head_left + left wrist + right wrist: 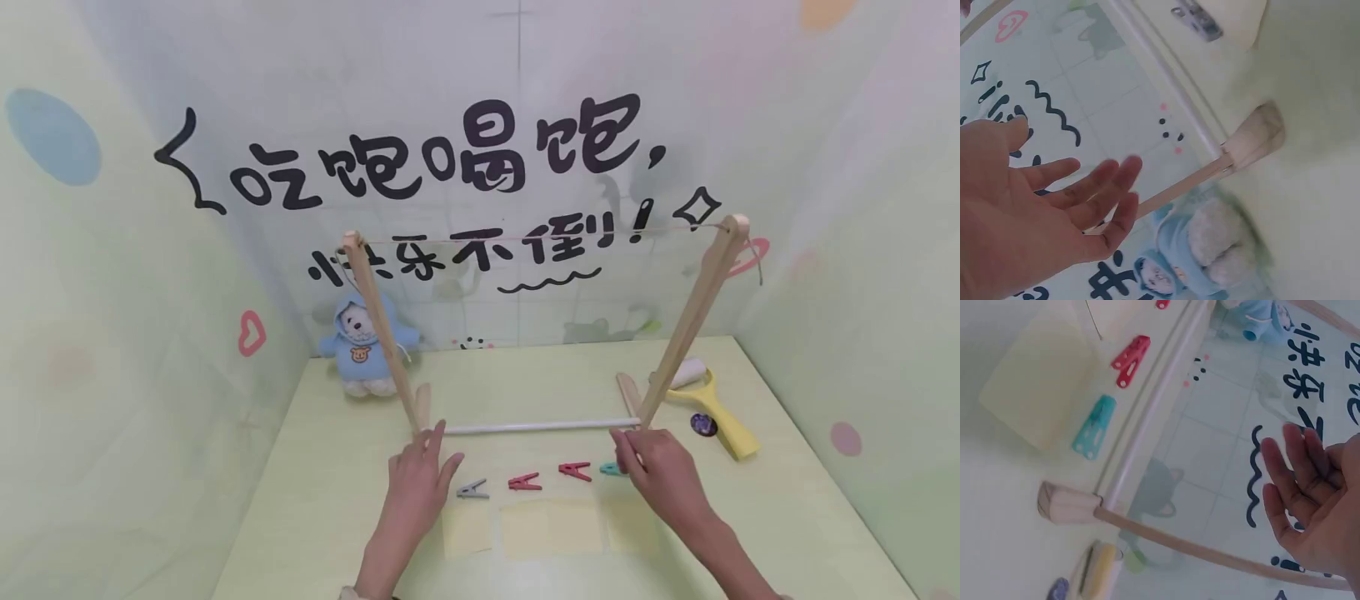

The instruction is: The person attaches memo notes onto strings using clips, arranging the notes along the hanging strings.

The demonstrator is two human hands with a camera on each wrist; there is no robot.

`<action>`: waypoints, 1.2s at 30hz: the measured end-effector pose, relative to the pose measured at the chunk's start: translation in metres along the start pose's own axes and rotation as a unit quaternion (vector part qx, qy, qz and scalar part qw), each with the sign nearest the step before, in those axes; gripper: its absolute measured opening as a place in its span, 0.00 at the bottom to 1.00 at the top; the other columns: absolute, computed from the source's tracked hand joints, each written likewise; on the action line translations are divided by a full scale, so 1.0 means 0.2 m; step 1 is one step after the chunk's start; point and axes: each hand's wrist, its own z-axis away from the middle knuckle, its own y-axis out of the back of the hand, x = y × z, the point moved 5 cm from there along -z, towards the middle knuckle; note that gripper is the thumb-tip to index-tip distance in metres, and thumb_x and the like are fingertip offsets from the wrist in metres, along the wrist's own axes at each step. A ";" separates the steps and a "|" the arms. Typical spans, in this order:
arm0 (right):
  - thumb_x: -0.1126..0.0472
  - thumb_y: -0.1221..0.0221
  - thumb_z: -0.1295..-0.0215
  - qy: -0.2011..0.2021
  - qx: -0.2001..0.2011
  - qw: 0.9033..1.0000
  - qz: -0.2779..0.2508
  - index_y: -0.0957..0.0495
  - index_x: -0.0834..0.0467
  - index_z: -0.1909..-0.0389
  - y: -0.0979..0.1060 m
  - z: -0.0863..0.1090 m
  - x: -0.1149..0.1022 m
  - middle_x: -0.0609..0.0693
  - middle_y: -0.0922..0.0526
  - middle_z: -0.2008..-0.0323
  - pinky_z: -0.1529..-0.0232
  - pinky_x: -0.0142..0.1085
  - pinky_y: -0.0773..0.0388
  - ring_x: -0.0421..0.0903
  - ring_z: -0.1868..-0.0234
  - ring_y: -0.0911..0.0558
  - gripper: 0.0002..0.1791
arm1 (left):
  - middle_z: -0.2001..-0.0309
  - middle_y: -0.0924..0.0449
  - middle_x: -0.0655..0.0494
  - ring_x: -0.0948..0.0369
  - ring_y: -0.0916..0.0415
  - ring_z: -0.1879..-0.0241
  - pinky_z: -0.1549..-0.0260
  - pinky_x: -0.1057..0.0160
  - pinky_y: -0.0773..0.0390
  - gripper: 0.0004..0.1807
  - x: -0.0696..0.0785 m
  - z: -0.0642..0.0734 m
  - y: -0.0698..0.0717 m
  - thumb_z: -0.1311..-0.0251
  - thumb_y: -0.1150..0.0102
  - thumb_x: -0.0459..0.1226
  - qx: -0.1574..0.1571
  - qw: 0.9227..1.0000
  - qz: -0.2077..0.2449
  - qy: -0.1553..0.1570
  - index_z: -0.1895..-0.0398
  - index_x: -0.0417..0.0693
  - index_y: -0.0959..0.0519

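A wooden stand has a left post (382,325) and a right post (690,325), joined low by a white rod (540,427) and at the top by a thin string (540,237). Near the left post's base is my left hand (416,475); the left wrist view shows its fingers spread and loosely bent, holding nothing. My right hand (663,471) is by the right post's base. Its fingers hang loosely curved and empty in the right wrist view. Between the hands lie a grey clothespin (472,490), two red clothespins (525,482) and a teal clothespin (1094,428), partly covered in the head view.
Pale yellow paper squares (551,529) lie in a row before the clothespins. A plush bear (363,358) in a blue hoodie sits back left. To the right are a yellow-handled roller (723,421) and a small dark purple disc (703,425). Printed cloth walls (450,67) surround the table.
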 end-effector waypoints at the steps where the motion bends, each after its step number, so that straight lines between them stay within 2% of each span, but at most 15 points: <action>1: 0.67 0.30 0.29 0.000 0.002 1.000 -0.015 0.26 0.46 0.83 -0.03 0.00 -0.01 0.35 0.26 0.83 0.68 0.40 0.22 0.35 0.77 0.27 0.24 | 0.35 0.21 0.31 0.35 0.19 0.41 0.47 0.35 0.22 0.32 -0.02 0.02 -0.02 0.20 0.38 0.47 -0.009 1.000 0.009 0.020 0.24 0.35 0.27; 2: 0.68 0.31 0.29 0.002 -0.001 1.000 -0.023 0.30 0.44 0.85 -0.06 0.00 -0.02 0.31 0.32 0.85 0.72 0.36 0.26 0.31 0.79 0.33 0.28 | 0.38 0.19 0.32 0.37 0.17 0.45 0.49 0.36 0.21 0.31 -0.04 0.04 -0.06 0.22 0.34 0.44 -0.020 0.999 0.018 0.041 0.26 0.35 0.26; 4: 0.69 0.31 0.29 0.006 -0.014 0.999 -0.043 0.33 0.43 0.86 -0.13 0.02 -0.03 0.29 0.36 0.85 0.75 0.32 0.33 0.28 0.78 0.38 0.30 | 0.43 0.17 0.33 0.38 0.15 0.50 0.53 0.37 0.19 0.31 -0.08 0.09 -0.13 0.26 0.29 0.42 -0.029 0.997 0.030 0.063 0.29 0.33 0.25; 6: 0.68 0.32 0.29 0.006 -0.038 0.997 -0.064 0.32 0.42 0.86 -0.20 0.03 -0.05 0.28 0.35 0.84 0.74 0.31 0.34 0.27 0.78 0.38 0.29 | 0.46 0.17 0.36 0.41 0.15 0.53 0.56 0.36 0.17 0.32 -0.14 0.15 -0.22 0.31 0.25 0.42 -0.041 0.995 0.036 0.087 0.31 0.35 0.24; 8: 0.67 0.32 0.27 0.002 -0.064 0.995 -0.079 0.30 0.43 0.85 -0.26 0.04 -0.07 0.29 0.33 0.83 0.72 0.32 0.32 0.27 0.77 0.35 0.28 | 0.45 0.19 0.36 0.41 0.16 0.53 0.58 0.36 0.15 0.34 -0.19 0.20 -0.31 0.34 0.23 0.42 -0.066 0.991 0.057 0.105 0.31 0.34 0.25; 12: 0.65 0.33 0.24 -0.009 -0.107 0.989 -0.106 0.27 0.46 0.80 -0.37 0.04 -0.10 0.31 0.32 0.80 0.71 0.31 0.32 0.28 0.76 0.35 0.23 | 0.39 0.26 0.34 0.38 0.21 0.47 0.59 0.41 0.13 0.39 -0.22 0.28 -0.40 0.36 0.22 0.43 -0.130 0.977 0.112 0.125 0.28 0.33 0.28; 14: 0.65 0.34 0.24 -0.006 -0.117 0.987 -0.111 0.28 0.47 0.79 -0.40 0.03 -0.11 0.32 0.35 0.80 0.71 0.30 0.34 0.28 0.76 0.37 0.22 | 0.37 0.29 0.32 0.36 0.23 0.44 0.59 0.41 0.13 0.41 -0.21 0.29 -0.41 0.36 0.22 0.43 -0.148 0.973 0.130 0.123 0.27 0.31 0.29; 18: 0.65 0.33 0.24 0.003 -0.125 0.985 -0.118 0.29 0.48 0.79 -0.45 0.00 -0.14 0.33 0.38 0.80 0.72 0.29 0.37 0.29 0.76 0.40 0.23 | 0.35 0.30 0.34 0.36 0.26 0.39 0.53 0.38 0.14 0.40 -0.20 0.29 -0.40 0.37 0.21 0.42 -0.147 0.971 0.134 0.130 0.28 0.34 0.28; 22: 0.65 0.32 0.25 0.011 -0.134 0.984 -0.117 0.19 0.52 0.74 -0.49 -0.01 -0.17 0.37 0.23 0.77 0.71 0.31 0.27 0.33 0.74 0.27 0.15 | 0.35 0.31 0.34 0.34 0.28 0.37 0.47 0.32 0.17 0.40 -0.20 0.30 -0.39 0.40 0.19 0.40 -0.139 0.970 0.153 0.132 0.30 0.34 0.27; 24: 0.63 0.30 0.26 0.025 -0.135 0.985 -0.104 0.15 0.53 0.70 -0.52 -0.01 -0.19 0.42 0.16 0.71 0.66 0.36 0.19 0.39 0.69 0.19 0.09 | 0.35 0.31 0.34 0.34 0.28 0.38 0.47 0.31 0.18 0.40 -0.21 0.31 -0.39 0.42 0.17 0.39 -0.139 0.968 0.162 0.133 0.30 0.35 0.27; 26: 0.62 0.27 0.29 0.053 -0.131 0.986 -0.093 0.14 0.55 0.65 -0.57 -0.01 -0.22 0.45 0.12 0.65 0.59 0.42 0.16 0.46 0.62 0.15 0.05 | 0.35 0.31 0.35 0.36 0.28 0.39 0.47 0.32 0.18 0.40 -0.21 0.31 -0.39 0.44 0.16 0.38 -0.140 0.966 0.170 0.134 0.31 0.36 0.26; 30: 0.60 0.23 0.34 0.108 -0.140 0.980 -0.086 0.15 0.60 0.56 -0.67 0.00 -0.30 0.50 0.13 0.58 0.53 0.47 0.17 0.52 0.55 0.16 0.12 | 0.34 0.32 0.38 0.42 0.29 0.42 0.49 0.36 0.16 0.38 -0.22 0.30 -0.39 0.47 0.16 0.35 -0.144 0.964 0.171 0.143 0.34 0.40 0.26; 33: 0.61 0.23 0.35 0.117 -0.162 0.976 -0.087 0.16 0.62 0.50 -0.74 0.00 -0.36 0.53 0.14 0.53 0.49 0.50 0.18 0.55 0.50 0.17 0.18 | 0.36 0.33 0.41 0.45 0.30 0.43 0.52 0.39 0.17 0.35 -0.23 0.30 -0.38 0.47 0.16 0.34 -0.141 0.965 0.171 0.141 0.38 0.43 0.24; 36: 0.61 0.21 0.38 0.121 -0.173 0.975 -0.066 0.16 0.63 0.47 -0.81 0.00 -0.42 0.55 0.16 0.49 0.45 0.53 0.18 0.57 0.45 0.18 0.22 | 0.37 0.33 0.42 0.46 0.31 0.44 0.54 0.40 0.17 0.32 -0.23 0.31 -0.38 0.48 0.16 0.33 -0.137 0.967 0.169 0.134 0.42 0.45 0.23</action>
